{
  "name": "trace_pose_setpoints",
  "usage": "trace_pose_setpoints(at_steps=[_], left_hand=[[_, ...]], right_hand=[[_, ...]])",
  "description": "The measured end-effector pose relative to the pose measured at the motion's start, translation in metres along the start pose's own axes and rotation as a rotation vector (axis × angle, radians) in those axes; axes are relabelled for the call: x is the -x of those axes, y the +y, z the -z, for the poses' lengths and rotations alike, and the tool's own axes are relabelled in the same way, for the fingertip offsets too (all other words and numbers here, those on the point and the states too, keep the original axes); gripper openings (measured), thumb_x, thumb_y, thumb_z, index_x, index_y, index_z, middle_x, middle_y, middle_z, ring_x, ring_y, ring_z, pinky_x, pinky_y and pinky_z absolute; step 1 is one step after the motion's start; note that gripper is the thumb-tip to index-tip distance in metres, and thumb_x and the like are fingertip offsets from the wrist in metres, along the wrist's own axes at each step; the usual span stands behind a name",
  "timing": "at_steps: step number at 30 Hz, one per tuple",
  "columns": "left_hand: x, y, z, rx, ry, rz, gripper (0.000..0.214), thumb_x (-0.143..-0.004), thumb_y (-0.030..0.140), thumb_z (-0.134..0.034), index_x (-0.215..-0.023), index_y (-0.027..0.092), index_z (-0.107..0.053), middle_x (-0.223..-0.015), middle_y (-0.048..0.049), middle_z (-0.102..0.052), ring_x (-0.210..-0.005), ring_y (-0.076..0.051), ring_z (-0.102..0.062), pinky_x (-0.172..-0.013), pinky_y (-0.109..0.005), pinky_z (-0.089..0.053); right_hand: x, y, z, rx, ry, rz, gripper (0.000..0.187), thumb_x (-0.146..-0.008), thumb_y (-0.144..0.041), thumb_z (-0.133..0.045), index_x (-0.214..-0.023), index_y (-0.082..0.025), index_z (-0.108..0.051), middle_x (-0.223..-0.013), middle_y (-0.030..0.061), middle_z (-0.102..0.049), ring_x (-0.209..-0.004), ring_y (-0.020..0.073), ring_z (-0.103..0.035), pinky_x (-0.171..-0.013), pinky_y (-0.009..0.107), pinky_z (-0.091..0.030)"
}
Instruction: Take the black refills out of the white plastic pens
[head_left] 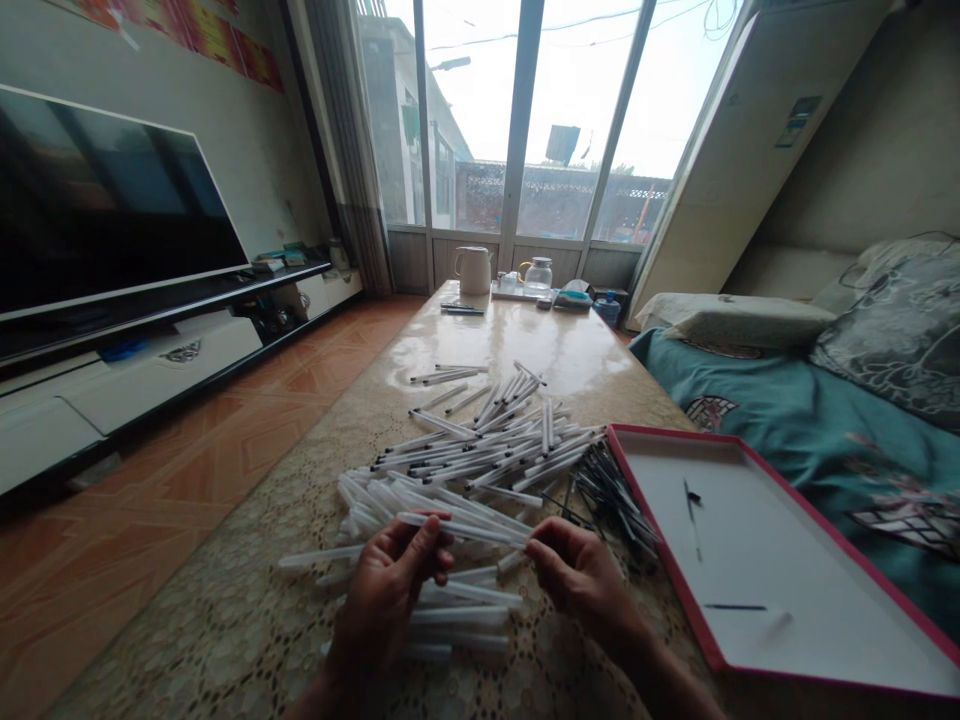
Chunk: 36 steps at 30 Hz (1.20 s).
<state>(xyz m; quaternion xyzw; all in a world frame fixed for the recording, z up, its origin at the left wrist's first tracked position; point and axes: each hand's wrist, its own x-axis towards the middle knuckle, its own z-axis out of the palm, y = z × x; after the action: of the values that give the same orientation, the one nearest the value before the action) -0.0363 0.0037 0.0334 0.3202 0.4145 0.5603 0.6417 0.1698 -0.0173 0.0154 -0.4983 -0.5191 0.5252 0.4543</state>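
A translucent white pen barrel (476, 530) lies nearly level between my two hands. My left hand (394, 580) grips it near its left end, thumb on top. At the other end, the fingertips of my right hand (577, 572) are pinched together; a small part inside them cannot be made out. Loose pen barrels (457, 615) lie beneath and around my hands. Beyond them spreads a heap of white pens with dark ends (487, 450). Thin black refills (615, 500) are bunched to the right of the heap, beside a tray.
The pink-rimmed white tray (739, 640) holds a few small dark parts. At the table's (300, 470) far end stand a kettle (473, 270), a glass pot (538, 275) and a tissue pack (574, 295). A sofa (772, 390) flanks the right side.
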Motion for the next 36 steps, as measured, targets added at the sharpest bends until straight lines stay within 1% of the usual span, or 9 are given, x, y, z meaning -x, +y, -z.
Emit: trace_pose_setpoints(at_steps=[4,8,13,16,20,23,27,31,36], left_hand=[[-0.005,0.011,0.010,0.077,0.165,-0.064,0.033,-0.057,0.029,-0.082,-0.083,0.014,-0.069,-0.063,0.0001,-0.068,-0.049,-0.008,-0.058,-0.044,-0.014,-0.046],[-0.005,0.020,0.015,0.093,0.241,-0.157,0.034,-0.056,0.028,-0.081,-0.083,0.015,-0.067,-0.064,0.0009,-0.069,-0.049,-0.009,-0.059,-0.043,-0.015,-0.046],[0.004,0.018,0.006,-0.278,0.044,-0.187,0.023,-0.062,0.027,-0.077,-0.079,0.016,-0.067,-0.069,-0.0039,-0.071,-0.054,-0.017,-0.064,-0.050,-0.024,-0.051],[0.010,0.011,0.001,-0.610,-0.074,-0.367,0.011,-0.065,0.023,-0.073,-0.075,0.019,-0.070,-0.072,-0.0051,-0.072,-0.066,-0.022,-0.067,-0.062,-0.029,-0.053],[0.007,-0.001,0.008,-0.971,-0.238,-0.674,0.014,-0.073,0.017,-0.063,-0.082,0.024,-0.071,-0.078,-0.0050,-0.072,-0.075,-0.024,-0.066,-0.073,-0.033,-0.048],[0.002,-0.005,0.015,-1.189,-0.327,-0.816,0.021,-0.077,0.010,-0.054,-0.088,0.023,-0.066,-0.082,-0.0049,-0.071,-0.078,-0.023,-0.063,-0.077,-0.036,-0.045],[0.000,-0.004,0.016,-1.336,-0.334,-0.862,0.023,-0.076,0.006,-0.052,-0.088,0.022,-0.062,-0.090,-0.0053,-0.068,-0.087,-0.023,-0.059,-0.080,-0.037,-0.043],[0.003,-0.004,0.013,-1.361,-0.331,-0.849,0.021,-0.075,0.006,-0.054,-0.088,0.022,-0.060,-0.095,-0.0056,-0.066,-0.092,-0.025,-0.057,-0.082,-0.039,-0.041],[0.002,-0.006,0.013,-1.302,-0.321,-0.864,0.015,-0.080,0.009,-0.052,-0.086,0.020,-0.060,-0.092,-0.0064,-0.065,-0.090,-0.023,-0.057,-0.081,-0.038,-0.043]], right_hand=[[0.000,-0.006,0.022,0.344,0.100,0.170,0.029,-0.086,-0.043,-0.050,-0.074,-0.018,-0.054,-0.060,-0.0031,-0.048,-0.050,0.0098,-0.044,-0.047,0.021,-0.035],[-0.001,-0.008,0.051,0.744,0.250,0.239,0.025,-0.090,-0.038,-0.044,-0.076,-0.020,-0.054,-0.060,-0.0003,-0.055,-0.053,0.0143,-0.050,-0.053,0.024,-0.036],[0.000,-0.008,0.073,1.214,0.756,-0.020,0.019,-0.089,-0.035,-0.044,-0.084,-0.020,-0.053,-0.058,0.0039,-0.060,-0.052,0.0206,-0.058,-0.047,0.025,-0.030],[0.002,-0.013,0.075,1.361,0.852,-0.152,0.020,-0.090,-0.036,-0.044,-0.088,-0.019,-0.054,-0.056,0.0055,-0.061,-0.051,0.0232,-0.061,-0.044,0.025,-0.026],[0.002,-0.015,0.074,1.398,0.822,-0.166,0.027,-0.089,-0.040,-0.045,-0.097,-0.017,-0.054,-0.057,0.0075,-0.063,-0.050,0.0239,-0.062,-0.043,0.025,-0.028],[0.000,-0.010,0.067,1.282,0.762,-0.037,0.024,-0.090,-0.038,-0.044,-0.097,-0.018,-0.055,-0.060,0.0063,-0.064,-0.053,0.0231,-0.063,-0.046,0.025,-0.031],[-0.004,-0.005,0.040,0.965,0.454,0.193,0.019,-0.091,-0.033,-0.041,-0.085,-0.020,-0.054,-0.067,0.0047,-0.065,-0.059,0.0201,-0.063,-0.053,0.025,-0.038],[-0.004,-0.010,0.011,0.787,0.249,0.216,0.010,-0.087,-0.023,-0.046,-0.082,-0.020,-0.054,-0.070,0.0034,-0.064,-0.064,0.0178,-0.061,-0.058,0.024,-0.042],[-0.013,-0.023,-0.001,1.041,0.209,0.207,0.016,-0.082,-0.010,-0.045,-0.089,-0.018,-0.056,-0.089,0.0075,-0.062,-0.081,0.0186,-0.058,-0.069,0.024,-0.041]])
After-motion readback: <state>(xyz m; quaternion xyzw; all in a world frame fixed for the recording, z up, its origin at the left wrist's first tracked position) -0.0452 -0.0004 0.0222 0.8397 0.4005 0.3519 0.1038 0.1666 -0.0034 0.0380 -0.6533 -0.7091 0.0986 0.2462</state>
